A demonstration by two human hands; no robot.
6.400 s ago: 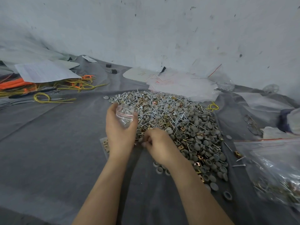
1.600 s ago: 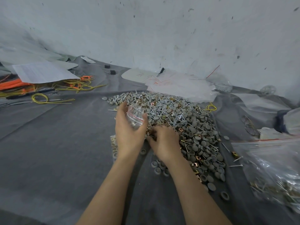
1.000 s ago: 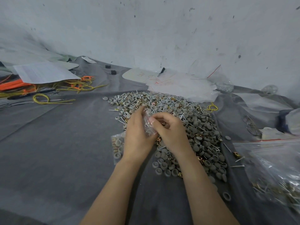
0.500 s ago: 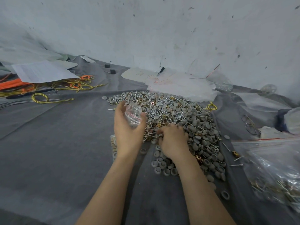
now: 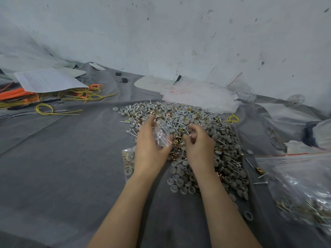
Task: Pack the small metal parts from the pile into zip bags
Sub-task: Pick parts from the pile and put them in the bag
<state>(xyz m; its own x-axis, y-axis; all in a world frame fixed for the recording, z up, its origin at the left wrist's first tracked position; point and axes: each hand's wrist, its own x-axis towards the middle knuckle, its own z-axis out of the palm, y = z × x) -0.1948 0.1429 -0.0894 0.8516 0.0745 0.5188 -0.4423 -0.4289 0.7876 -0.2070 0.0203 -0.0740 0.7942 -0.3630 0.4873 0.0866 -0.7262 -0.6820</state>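
1. At the near-left edge of the pile (image 5: 179, 113), the left hand (image 5: 152, 149) had its grip curled round a small clear zip bag (image 5: 162, 135), holding it up off the cloth.
2. Just beside it, the right hand (image 5: 198, 147) hovered over the parts with its grip curled in tight. Honestly couldn't tell if it was pinching a part or nothing, too blurry there.
3. The bit that matters: the bag sat directly left of the right hand, near but not touching. Its red zip strip looked turned toward that hand. My guess is a picked part would only need a short sideways trip into the mouth. The bag's long axis ran roughly away from the person, tilted.
4. The right hand was the one nearer the bulk of the pile, which spread away and to the right: grey caps, screws and coppery clips all mixed.
5. Further out, a filled little bag (image 5: 128, 161) lay on the grey cloth (image 5: 53, 167), partly under the left wrist. A big clear bag (image 5: 295, 185) of parts sat off right, and yellow wires (image 5: 44, 110) lay well off left.
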